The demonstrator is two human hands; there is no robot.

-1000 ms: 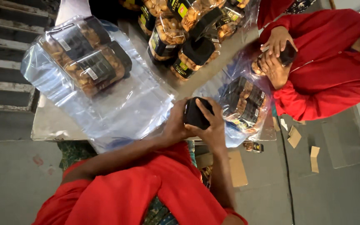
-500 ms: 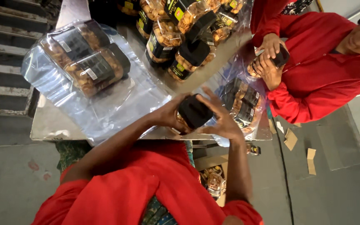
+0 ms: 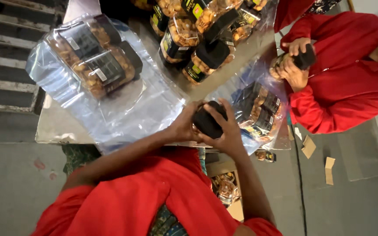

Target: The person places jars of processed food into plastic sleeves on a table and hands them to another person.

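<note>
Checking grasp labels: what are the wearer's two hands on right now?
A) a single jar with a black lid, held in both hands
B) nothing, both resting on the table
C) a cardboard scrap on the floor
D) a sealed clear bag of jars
A: the left hand and right hand both wrap one black-lidded jar at the table edge; the bagged jars lie apart, untouched.
</note>
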